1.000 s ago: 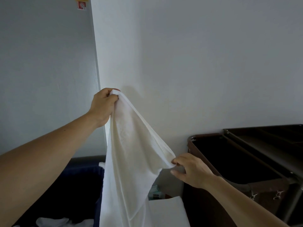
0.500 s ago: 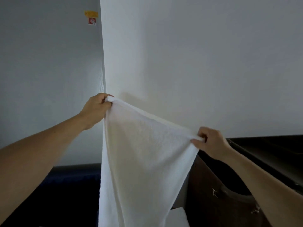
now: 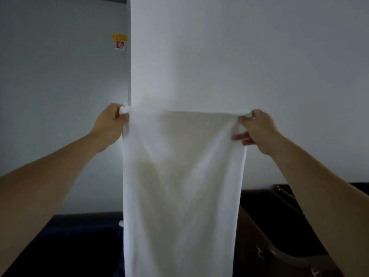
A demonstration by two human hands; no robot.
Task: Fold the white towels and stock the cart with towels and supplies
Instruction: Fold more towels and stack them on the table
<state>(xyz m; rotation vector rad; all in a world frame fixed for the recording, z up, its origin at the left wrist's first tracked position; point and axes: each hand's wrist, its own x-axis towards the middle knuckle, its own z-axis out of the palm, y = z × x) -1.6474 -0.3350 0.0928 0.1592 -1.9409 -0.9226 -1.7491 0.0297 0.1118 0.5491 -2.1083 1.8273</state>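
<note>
White towel (image 3: 182,186) hangs flat, its 2 top corners pinched in the left hand (image 3: 109,124) and right hand (image 3: 257,130) grips.

Dim corner where a white wall is meeting a grey panel

A plain white wall (image 3: 249,56) is filling the view from 12 o'clock round to 3 o'clock, looking brighter near the middle and greyer toward the right edge. A flat grey panel (image 3: 60,96), possibly a door, is taking up 9 to 11 o'clock and is meeting the wall along a straight vertical edge (image 3: 129,66) just left of 12 o'clock. A small yellow label (image 3: 119,37) is sitting on the panel at 11 o'clock, right beside that edge, with a red-and-white sticker (image 3: 119,45) just below it. A dark navy surface (image 3: 79,236) is lying at 7 o'clock, too dim to make out. Soft, low light is falling evenly.
</note>
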